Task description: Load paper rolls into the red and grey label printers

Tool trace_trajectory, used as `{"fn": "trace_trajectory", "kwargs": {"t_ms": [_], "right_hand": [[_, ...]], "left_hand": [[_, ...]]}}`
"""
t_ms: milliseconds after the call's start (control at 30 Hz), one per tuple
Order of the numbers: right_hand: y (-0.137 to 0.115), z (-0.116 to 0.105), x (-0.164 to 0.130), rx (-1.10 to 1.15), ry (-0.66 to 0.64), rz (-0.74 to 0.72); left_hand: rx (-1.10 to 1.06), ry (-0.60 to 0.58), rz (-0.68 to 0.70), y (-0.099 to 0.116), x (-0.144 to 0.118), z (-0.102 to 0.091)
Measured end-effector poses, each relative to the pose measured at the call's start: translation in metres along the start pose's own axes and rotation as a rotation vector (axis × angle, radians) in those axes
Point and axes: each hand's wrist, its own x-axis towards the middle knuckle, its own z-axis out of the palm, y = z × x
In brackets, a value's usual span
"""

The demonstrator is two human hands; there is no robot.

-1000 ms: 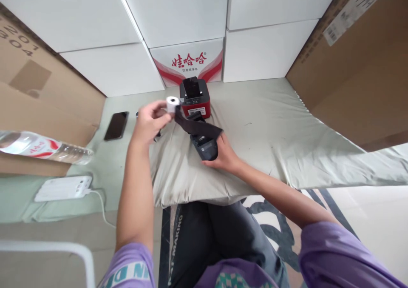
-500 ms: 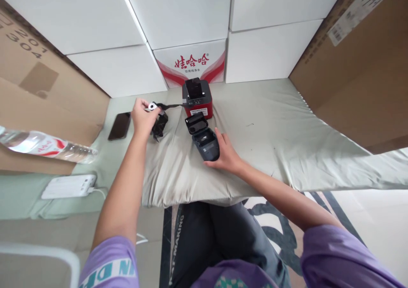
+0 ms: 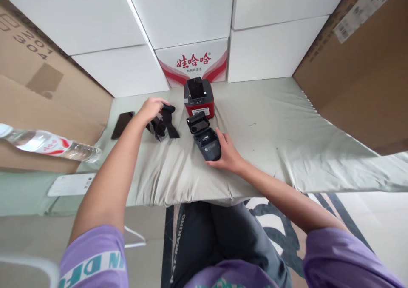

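My left hand (image 3: 153, 109) is closed on a small black paper roll (image 3: 168, 108), whose loose dark strip (image 3: 171, 128) hangs down to the cloth. Under and beside that hand lies a crumpled black strip (image 3: 157, 128). My right hand (image 3: 227, 154) grips the right side of a dark blue portable label printer (image 3: 208, 145). Its lid (image 3: 198, 123) is flipped up, and the compartment faces me. Just behind it stands a red and black printer (image 3: 199, 103) with a dark sheet sticking out of its top.
A black phone (image 3: 123, 124) lies left of my left hand. Further left are a water bottle (image 3: 51, 144) and a white power bank (image 3: 70, 185). White cartons (image 3: 191, 15) line the back, and brown boxes (image 3: 366, 79) stand at both sides of the cloth-covered surface (image 3: 261, 135).
My left hand has turned the roll, moving it slightly right; its white core no longer shows. The strip that stretched right to the red printer now hangs down. My right hand stays on the label printer.
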Motion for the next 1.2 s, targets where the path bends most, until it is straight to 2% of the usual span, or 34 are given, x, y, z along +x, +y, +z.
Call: {"fn": "trace_trajectory", "kwargs": {"t_ms": [67, 133, 267, 400, 467, 567, 633, 700, 733, 867, 933, 1033, 1200], "right_hand": [[-0.001, -0.001, 0.0, 0.004, -0.005, -0.003], [-0.001, -0.001, 0.0, 0.007, -0.007, -0.005], [-0.001, -0.001, 0.0, 0.006, -0.011, -0.002], [0.0, -0.001, 0.0, 0.004, -0.013, -0.001], [0.0, -0.001, 0.0, 0.003, -0.017, 0.0], [0.001, 0.0, 0.0, 0.004, -0.021, 0.0], [0.002, 0.0, 0.0, 0.001, -0.021, -0.004], [0.002, 0.0, 0.0, -0.004, -0.019, -0.012], [0.002, 0.001, 0.0, -0.007, -0.017, -0.015], [0.004, 0.001, 0.0, -0.01, -0.011, -0.018], [0.005, 0.001, 0.0, -0.006, -0.011, -0.027], [0.006, 0.002, 0.0, 0.005, -0.005, -0.042], [0.007, 0.002, 0.0, 0.003, -0.005, -0.042]], "left_hand": [[0.065, -0.008, -0.006, 0.004, 0.005, 0.0], [0.187, 0.0, 0.05, 0.005, 0.009, 0.003], [0.323, 0.015, 0.095, 0.002, 0.016, 0.015], [0.422, 0.013, 0.086, 0.005, 0.009, 0.03], [0.477, 0.037, 0.063, 0.009, 0.003, 0.031], [0.461, 0.17, 0.067, 0.012, -0.001, 0.019], [0.387, 0.29, 0.067, 0.005, 0.002, 0.002], [0.323, 0.354, 0.003, -0.007, 0.007, -0.017], [0.309, 0.338, -0.059, -0.014, 0.009, -0.026], [0.345, 0.111, -0.287, -0.043, 0.008, -0.048], [0.368, 0.036, -0.298, -0.052, 0.004, -0.049], [0.407, -0.007, -0.261, -0.062, -0.002, -0.044], [0.437, 0.046, -0.22, -0.069, -0.009, -0.04]]}}
